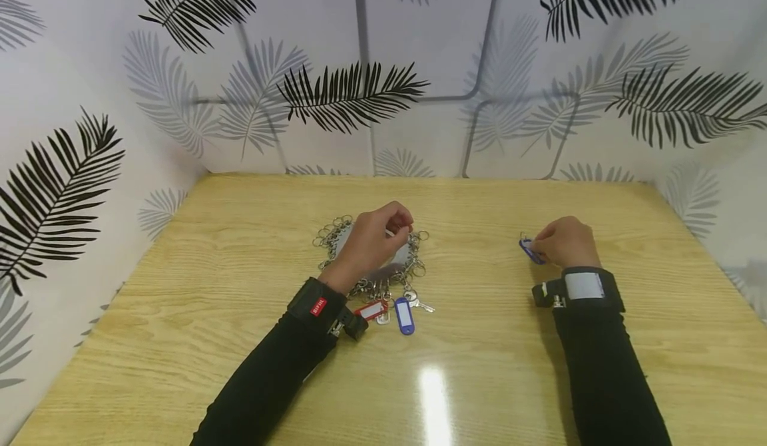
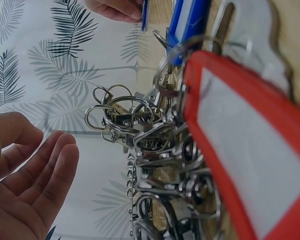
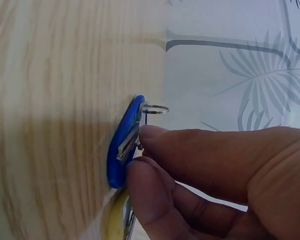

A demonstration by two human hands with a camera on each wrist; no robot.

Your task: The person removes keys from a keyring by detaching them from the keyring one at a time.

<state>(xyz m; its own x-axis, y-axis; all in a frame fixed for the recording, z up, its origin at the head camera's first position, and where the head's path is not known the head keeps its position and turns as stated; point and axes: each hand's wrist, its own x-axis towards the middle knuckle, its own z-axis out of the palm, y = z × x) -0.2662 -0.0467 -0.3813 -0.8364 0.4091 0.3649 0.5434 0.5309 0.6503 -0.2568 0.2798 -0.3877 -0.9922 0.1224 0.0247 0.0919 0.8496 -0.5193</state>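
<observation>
On the right side of the table, my right hand (image 1: 565, 243) pinches a blue key tag (image 1: 531, 251) between thumb and fingers. In the right wrist view the tag stands on edge, with a small key (image 3: 127, 145) against it and a split ring (image 3: 157, 109) at one end. A yellow-edged piece (image 3: 116, 215) shows just below it, partly hidden by the fingers. My left hand (image 1: 371, 239) hovers over a round grey disc (image 1: 343, 238) edged with metal clips and rings. Its fingers are loosely bent, with nothing between them in the left wrist view.
Near the disc's front edge lie a red key tag (image 1: 373, 310), another blue key tag (image 1: 405, 316) and a silver key (image 1: 424, 305). Several clips with rings (image 2: 122, 112) stick out around the disc. The wooden table (image 1: 479, 353) meets a leaf-patterned backdrop (image 1: 419, 140) behind and at the sides.
</observation>
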